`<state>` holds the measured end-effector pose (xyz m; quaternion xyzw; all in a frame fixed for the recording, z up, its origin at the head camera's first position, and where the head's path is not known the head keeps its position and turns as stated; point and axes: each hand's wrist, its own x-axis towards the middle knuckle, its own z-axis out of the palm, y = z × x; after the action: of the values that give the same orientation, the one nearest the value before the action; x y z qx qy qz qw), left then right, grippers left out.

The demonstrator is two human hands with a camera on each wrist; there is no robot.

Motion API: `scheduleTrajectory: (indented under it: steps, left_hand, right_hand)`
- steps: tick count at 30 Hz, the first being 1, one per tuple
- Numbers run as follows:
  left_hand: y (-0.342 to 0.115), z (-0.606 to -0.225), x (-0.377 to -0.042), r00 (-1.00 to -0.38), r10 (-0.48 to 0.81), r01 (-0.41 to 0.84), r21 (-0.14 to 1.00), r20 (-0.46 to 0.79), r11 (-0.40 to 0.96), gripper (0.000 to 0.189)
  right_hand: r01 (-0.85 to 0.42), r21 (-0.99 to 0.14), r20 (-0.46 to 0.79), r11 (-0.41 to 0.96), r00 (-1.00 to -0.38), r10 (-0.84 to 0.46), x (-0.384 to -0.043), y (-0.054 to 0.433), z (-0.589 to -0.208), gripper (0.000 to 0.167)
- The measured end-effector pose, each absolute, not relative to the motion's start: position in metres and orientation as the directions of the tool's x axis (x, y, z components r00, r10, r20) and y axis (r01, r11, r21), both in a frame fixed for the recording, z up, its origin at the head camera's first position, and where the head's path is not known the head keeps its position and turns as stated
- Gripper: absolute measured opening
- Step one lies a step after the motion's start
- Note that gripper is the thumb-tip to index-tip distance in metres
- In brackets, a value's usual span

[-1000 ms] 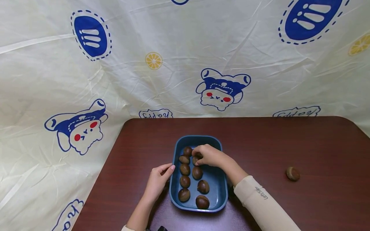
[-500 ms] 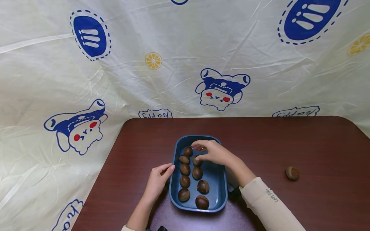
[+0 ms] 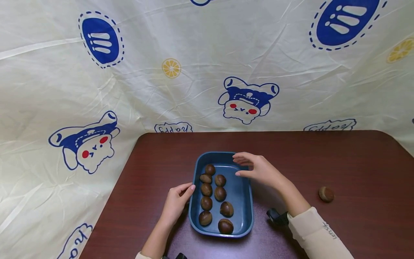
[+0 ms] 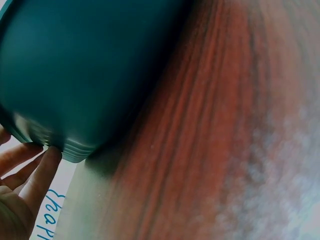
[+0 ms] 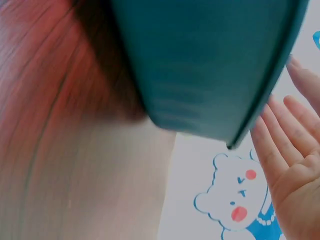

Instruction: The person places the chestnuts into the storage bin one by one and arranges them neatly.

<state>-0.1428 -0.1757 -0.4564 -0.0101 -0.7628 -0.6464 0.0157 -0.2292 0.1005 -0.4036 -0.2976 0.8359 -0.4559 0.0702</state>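
Note:
Brown chestnuts lie in a blue rectangular tray, in a left column with its nearest chestnut and a shorter right column with its farthest chestnut. My left hand rests at the tray's left rim; in the left wrist view its thumb and fingertips touch the tray's outer wall. Over the far right rim hovers my right hand, thumb and fingers spread apart, holding nothing. The right wrist view shows those fingers extended beside the tray edge.
A single chestnut lies on the dark red-brown table, well right of the tray. A white printed cloth hangs behind the table. A black wrist device sits below my right wrist.
My right hand has let go of the farthest chestnut in the right column, then moved up and right to the tray's right rim. My left hand stays in place.

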Motion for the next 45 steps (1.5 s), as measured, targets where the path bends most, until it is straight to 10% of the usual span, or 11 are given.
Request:
scheduleTrajectory:
  steps: [20, 45]
  left_hand:
    - [-0.177, -0.455, -0.141, -0.999, -0.005, 0.033, 0.987, 0.034, 0.156, 0.034]
    - [-0.169, -0.428, -0.131, -1.000, 0.015, 0.029, 0.991, 0.027, 0.132, 0.028]
  right_hand:
    - [-0.396, -0.638, 0.229, 0.660, -0.916, -0.328, -0.194, 0.226, -0.413, 0.049]
    - [-0.170, -0.564, -0.031, 0.808, -0.974, -0.227, -0.173, 0.308, -0.445, 0.050]
